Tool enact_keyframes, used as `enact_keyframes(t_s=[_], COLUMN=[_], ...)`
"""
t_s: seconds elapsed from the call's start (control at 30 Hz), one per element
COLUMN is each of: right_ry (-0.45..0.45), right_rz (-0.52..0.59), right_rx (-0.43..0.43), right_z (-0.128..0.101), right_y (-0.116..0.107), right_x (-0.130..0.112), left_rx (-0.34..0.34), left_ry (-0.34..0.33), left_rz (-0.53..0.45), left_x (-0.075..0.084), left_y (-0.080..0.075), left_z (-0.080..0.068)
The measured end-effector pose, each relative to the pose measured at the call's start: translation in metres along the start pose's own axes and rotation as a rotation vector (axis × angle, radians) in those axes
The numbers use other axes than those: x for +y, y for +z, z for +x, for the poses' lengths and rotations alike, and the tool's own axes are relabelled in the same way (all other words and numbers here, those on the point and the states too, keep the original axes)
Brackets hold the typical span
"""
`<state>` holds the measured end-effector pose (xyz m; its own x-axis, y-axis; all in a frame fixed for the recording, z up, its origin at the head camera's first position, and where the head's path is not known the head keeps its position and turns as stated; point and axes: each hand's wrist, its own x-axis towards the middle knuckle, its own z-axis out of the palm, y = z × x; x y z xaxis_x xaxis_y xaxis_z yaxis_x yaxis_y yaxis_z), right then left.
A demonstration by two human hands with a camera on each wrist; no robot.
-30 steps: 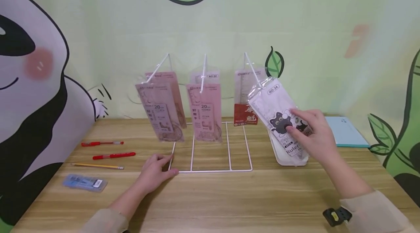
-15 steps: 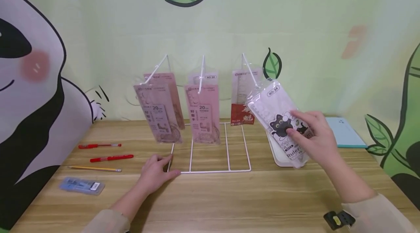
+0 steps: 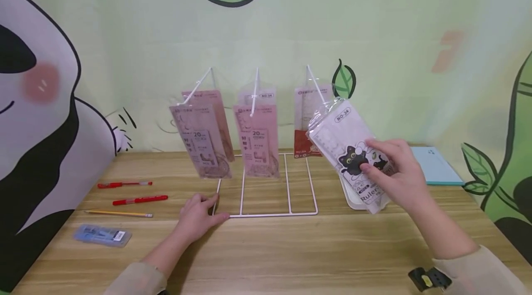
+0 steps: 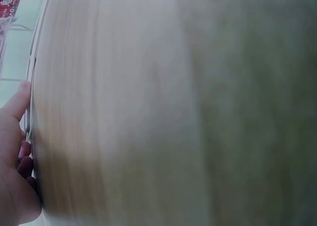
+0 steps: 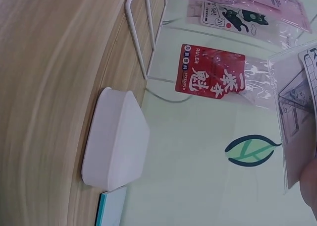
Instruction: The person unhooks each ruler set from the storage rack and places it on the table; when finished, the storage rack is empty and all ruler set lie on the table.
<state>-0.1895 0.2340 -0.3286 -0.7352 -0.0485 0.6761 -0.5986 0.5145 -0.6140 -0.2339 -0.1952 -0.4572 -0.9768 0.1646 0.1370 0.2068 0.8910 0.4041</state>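
My right hand (image 3: 371,158) pinches a clear ruler pack printed with a black cat (image 3: 348,147), held tilted in the air. The pack's top edge sits at the tip of the right hook (image 3: 317,85) of a white wire rack (image 3: 287,214). A red-bottomed pack (image 3: 306,147) (image 5: 212,77) hangs further back on that hook. Pink ruler packs hang on the left hook (image 3: 203,147) and the middle hook (image 3: 257,145). My left hand (image 3: 214,207) rests on the table at the rack's front left corner, its fingertips (image 4: 20,102) touching the base wire.
A white tray (image 3: 351,195) (image 5: 116,141) lies on the wooden table behind the held pack, with a teal notebook (image 3: 436,165) to its right. At the left lie two red pens (image 3: 140,200), a pencil (image 3: 118,213) and a blue clear case (image 3: 102,235). A painted wall stands close behind.
My right hand has shifted the cat pack slightly left, nearer the right hook. My left hand has stayed at the rack's corner.
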Motion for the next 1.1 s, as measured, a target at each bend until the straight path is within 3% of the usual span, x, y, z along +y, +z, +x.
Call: enact_keyframes(t_s=[0.37,0.67,0.9,1.1], right_ry=[0.063,0.36,0.414,0.409], right_rz=[0.046,-0.101,-0.233,-0.385], right_rx=[0.046,0.003,-0.037,-0.1], right_z=[-0.003,-0.016,-0.028,-0.043], right_y=[-0.012,-0.038,-0.059,-0.073], right_x=[0.009,0.04,0.064,0.089], left_rx=[-0.012,-0.032,-0.019,-0.029], left_ry=[-0.014,-0.018,-0.004,-0.001], left_rz=[-0.002,0.013,0.025,0.027], left_x=[0.003,0.001,0.0,0.0], left_y=[-0.002,-0.001,-0.001,0.0], left_z=[0.0,0.002,0.002,0.003])
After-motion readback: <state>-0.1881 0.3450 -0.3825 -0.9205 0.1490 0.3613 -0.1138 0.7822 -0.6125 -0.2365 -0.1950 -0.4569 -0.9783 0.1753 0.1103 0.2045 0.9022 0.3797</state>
